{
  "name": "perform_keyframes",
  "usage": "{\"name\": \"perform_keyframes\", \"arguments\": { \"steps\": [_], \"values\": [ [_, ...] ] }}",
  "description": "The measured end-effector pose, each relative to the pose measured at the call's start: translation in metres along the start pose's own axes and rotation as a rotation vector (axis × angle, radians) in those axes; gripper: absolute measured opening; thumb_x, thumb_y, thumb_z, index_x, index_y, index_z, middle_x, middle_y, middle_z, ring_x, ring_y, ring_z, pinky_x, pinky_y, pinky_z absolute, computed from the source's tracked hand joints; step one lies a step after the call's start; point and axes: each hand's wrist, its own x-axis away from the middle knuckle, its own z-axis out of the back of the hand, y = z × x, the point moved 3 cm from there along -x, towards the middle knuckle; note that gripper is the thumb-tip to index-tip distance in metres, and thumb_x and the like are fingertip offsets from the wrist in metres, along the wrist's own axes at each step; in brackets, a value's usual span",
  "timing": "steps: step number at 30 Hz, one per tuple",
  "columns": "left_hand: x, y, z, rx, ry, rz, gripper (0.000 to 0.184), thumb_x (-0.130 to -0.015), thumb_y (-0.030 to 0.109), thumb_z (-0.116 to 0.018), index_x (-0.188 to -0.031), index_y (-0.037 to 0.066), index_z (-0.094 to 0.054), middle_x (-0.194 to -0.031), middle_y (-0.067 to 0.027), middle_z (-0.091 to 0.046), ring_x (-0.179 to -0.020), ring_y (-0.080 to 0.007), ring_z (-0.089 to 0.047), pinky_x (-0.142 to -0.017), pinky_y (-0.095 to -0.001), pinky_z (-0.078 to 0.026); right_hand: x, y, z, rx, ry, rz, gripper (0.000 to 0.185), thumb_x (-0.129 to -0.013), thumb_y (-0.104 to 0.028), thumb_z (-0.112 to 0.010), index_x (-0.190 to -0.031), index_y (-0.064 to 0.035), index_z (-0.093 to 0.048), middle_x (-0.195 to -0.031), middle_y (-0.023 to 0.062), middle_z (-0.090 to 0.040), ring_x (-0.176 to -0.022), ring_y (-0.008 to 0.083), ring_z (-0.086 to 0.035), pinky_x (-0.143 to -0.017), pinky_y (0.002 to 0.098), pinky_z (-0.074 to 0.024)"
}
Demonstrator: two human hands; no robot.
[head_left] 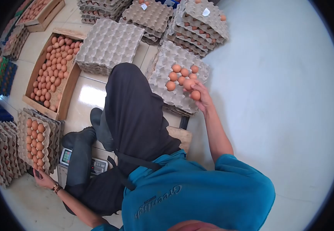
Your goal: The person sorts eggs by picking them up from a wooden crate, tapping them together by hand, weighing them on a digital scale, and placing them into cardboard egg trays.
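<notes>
Right hand (203,101) over a grey egg tray (182,101), fingers curled around two brown eggs: one (195,95) low, near the palm, the other (188,84) toward the fingertips. Could not tell whether the farther one touched the tray. A cluster of eggs (181,80) sat in the cups just beyond the held pair.

Left hand (43,180), bracelet (56,188) at the wrist, was at the near end of a second tray (23,133), fingers just beside its lowest egg (38,168); grip could not be told. That tray carried rows of eggs atop a stack.

A raised knee in dark trousers (132,104) stood between the two trays. A boot (78,165) partly covered a scale (99,166). Beyond: a wooden crate (70,91) of loose eggs on tiled floor (92,86), a stack of grey trays (109,42) beside it, egg-filled stacks (199,27) farther off.
</notes>
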Motion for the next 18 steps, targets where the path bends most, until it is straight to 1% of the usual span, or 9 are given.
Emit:
{"name": "perform_keyframes", "arguments": {
  "steps": [2,4,7,10,13,16,18],
  "values": [
    [0.014,0.017,-0.003,0.048,0.002,0.082,0.035,-0.095,0.018,-0.065,-0.124,-0.001,-0.063,-0.117,-0.0197,-0.067,-0.100,-0.0262,-0.068,-0.084,-0.0347,-0.056,0.000,0.007,-0.003,-0.118,-0.024,-0.076,0.045,-0.093,-0.018,-0.061,-0.132,-0.0006,-0.049,-0.118,0.0164,-0.062,-0.101,0.0262,-0.068,-0.060,0.0229,-0.0546],
    [0.019,0.025,-0.007,0.054,-0.014,0.026,0.036,-0.095,0.017,-0.065,-0.125,-0.002,-0.062,-0.117,-0.0193,-0.067,-0.099,-0.0258,-0.068,-0.085,-0.0341,-0.055,0.002,0.016,-0.005,-0.279,-0.057,-0.191,0.045,-0.093,-0.017,-0.059,-0.133,0.0002,-0.048,-0.120,0.0188,-0.062,-0.101,0.0291,-0.068,-0.057,0.0218,-0.0560],
    [0.021,0.020,-0.010,0.146,-0.037,-0.023,0.035,-0.095,0.014,-0.065,-0.125,-0.004,-0.060,-0.121,-0.0179,-0.064,-0.103,-0.0240,-0.065,-0.088,-0.0332,-0.053,-0.001,0.021,-0.006,-0.464,-0.093,-0.244,0.046,-0.093,-0.018,-0.059,-0.134,0.0009,-0.047,-0.118,0.0191,-0.063,-0.098,0.0272,-0.070,-0.054,0.0207,-0.0569],
    [0.019,0.011,-0.014,0.219,-0.048,-0.062,0.035,-0.095,0.012,-0.064,-0.124,-0.006,-0.060,-0.124,-0.0172,-0.063,-0.106,-0.0232,-0.064,-0.092,-0.0332,-0.052,-0.005,0.026,0.002,-0.400,-0.125,-0.223,0.042,-0.094,-0.026,-0.061,-0.125,0.0006,-0.053,-0.115,0.0169,-0.065,-0.091,0.0214,-0.070,-0.052,0.0220,-0.0538],
    [0.019,0.011,-0.014,0.218,-0.058,-0.079,0.033,-0.096,0.011,-0.063,-0.124,-0.006,-0.060,-0.125,-0.0170,-0.062,-0.107,-0.0228,-0.063,-0.094,-0.0329,-0.051,-0.006,0.028,0.004,-0.283,-0.045,-0.148,0.040,-0.093,-0.024,-0.063,-0.125,-0.0012,-0.054,-0.109,0.0133,-0.066,-0.079,0.0160,-0.067,-0.051,0.0231,-0.0535],
    [0.020,0.010,-0.016,0.181,-0.063,-0.053,0.031,-0.096,0.010,-0.063,-0.123,-0.005,-0.061,-0.124,-0.0168,-0.062,-0.106,-0.0229,-0.064,-0.093,-0.0328,-0.051,0.000,0.028,-0.007,-0.068,0.108,-0.012,0.037,-0.089,-0.017,-0.069,-0.121,-0.0033,-0.055,-0.104,0.0096,-0.065,-0.072,0.0112,-0.062,-0.055,0.0219,-0.0518],
    [0.020,0.007,-0.018,0.153,-0.074,-0.021,0.030,-0.096,0.010,-0.063,-0.122,-0.005,-0.061,-0.124,-0.0164,-0.063,-0.106,-0.0230,-0.064,-0.093,-0.0328,-0.052,-0.008,0.033,-0.013,0.100,0.159,0.210,0.033,-0.086,-0.011,-0.071,-0.115,-0.0041,-0.056,-0.104,0.0082,-0.064,-0.073,0.0092,-0.060,-0.059,0.0207,-0.0497]
  ]
}}
